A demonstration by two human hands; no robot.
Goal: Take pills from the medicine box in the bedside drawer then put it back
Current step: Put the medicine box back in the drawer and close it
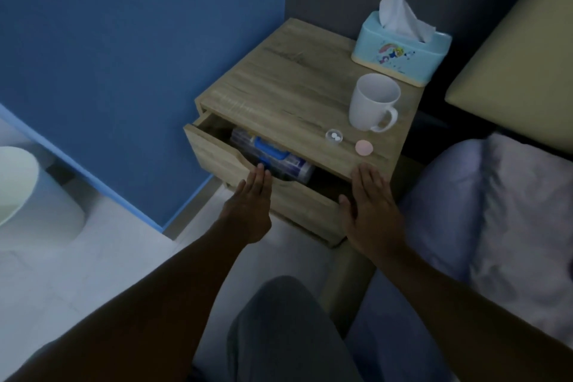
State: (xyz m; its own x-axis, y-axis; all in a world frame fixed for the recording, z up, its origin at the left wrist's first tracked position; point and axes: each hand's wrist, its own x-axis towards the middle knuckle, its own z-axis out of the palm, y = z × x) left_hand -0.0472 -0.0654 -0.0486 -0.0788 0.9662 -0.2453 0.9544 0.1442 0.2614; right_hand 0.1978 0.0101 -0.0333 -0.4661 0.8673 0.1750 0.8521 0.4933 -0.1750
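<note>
My left hand (251,205) and right hand (370,208), both flat and empty, press the half-open drawer (217,155) front, the medicine box (269,150) lying inside just beyond my left fingertips.

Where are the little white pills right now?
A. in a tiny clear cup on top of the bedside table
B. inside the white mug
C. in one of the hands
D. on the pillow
A: two small white pills sit in a tiny clear cup on the bedside table, just in front of the white mug, while both hands are flat and empty at the drawer.
</note>
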